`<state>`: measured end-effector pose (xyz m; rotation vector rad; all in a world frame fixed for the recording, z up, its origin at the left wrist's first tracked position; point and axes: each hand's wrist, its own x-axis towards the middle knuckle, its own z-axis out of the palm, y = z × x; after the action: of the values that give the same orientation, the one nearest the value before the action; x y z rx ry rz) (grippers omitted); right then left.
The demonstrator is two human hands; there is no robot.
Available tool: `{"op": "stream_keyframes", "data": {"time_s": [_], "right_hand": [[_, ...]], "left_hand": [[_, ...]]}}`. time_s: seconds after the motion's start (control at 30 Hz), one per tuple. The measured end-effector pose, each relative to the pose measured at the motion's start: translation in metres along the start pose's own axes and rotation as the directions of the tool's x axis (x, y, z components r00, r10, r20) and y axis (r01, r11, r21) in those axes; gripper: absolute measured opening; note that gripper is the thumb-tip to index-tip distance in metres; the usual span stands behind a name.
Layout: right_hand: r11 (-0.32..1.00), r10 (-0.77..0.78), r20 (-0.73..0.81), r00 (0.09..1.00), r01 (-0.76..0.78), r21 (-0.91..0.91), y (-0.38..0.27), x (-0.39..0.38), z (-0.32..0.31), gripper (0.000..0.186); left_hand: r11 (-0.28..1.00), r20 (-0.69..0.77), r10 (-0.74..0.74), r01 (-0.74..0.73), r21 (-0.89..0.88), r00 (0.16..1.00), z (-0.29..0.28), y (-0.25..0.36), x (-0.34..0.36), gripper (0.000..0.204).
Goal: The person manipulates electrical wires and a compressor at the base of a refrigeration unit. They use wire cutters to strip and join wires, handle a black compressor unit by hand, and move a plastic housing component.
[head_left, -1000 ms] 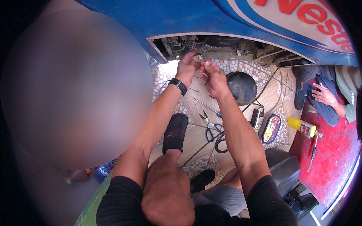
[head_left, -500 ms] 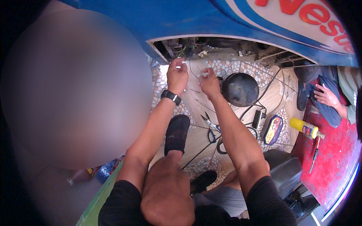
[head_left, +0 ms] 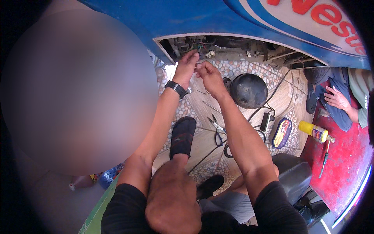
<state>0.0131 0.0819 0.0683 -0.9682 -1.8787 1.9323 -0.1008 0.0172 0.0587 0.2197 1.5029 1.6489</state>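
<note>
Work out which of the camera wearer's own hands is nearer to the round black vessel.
Right. The right hand is just to the left of the round black vessel; the left hand is farther left, beyond the right hand.

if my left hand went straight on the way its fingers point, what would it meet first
Most likely the coloured wires inside the open base of the blue cabinet, just ahead of the left hand in the picture, though depth is hard to judge from this view.
</note>
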Motion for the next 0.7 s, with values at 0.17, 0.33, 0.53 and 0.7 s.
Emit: {"op": "stream_keyframes", "data": {"time_s": [0.17,0.33,0.53,0.7], "right_hand": [[0.989,0.016,-0.106,0.994,0.000,0.148,0.005,0.004,-0.012,0.018],[0.973,0.166,-0.414,0.895,-0.217,-0.079,-0.006,0.009,-0.014,0.020],[0.838,-0.118,-0.484,0.867,-0.175,-0.518,0.001,0.025,-0.009,0.023],[0.828,0.171,-0.243,0.955,-0.273,-0.490,0.015,0.027,0.002,0.028]], "left_hand": [[0.995,0.045,0.001,0.003,-0.095,0.999,0.004,-0.004,0.006,0.034],[0.997,0.048,-0.057,0.060,-0.055,0.997,-0.005,-0.002,0.007,0.033],[0.971,0.147,-0.103,0.132,-0.202,0.984,0.001,0.009,0.004,0.035],[0.920,0.190,-0.197,0.248,-0.304,0.962,0.000,0.018,-0.002,0.032]]}}
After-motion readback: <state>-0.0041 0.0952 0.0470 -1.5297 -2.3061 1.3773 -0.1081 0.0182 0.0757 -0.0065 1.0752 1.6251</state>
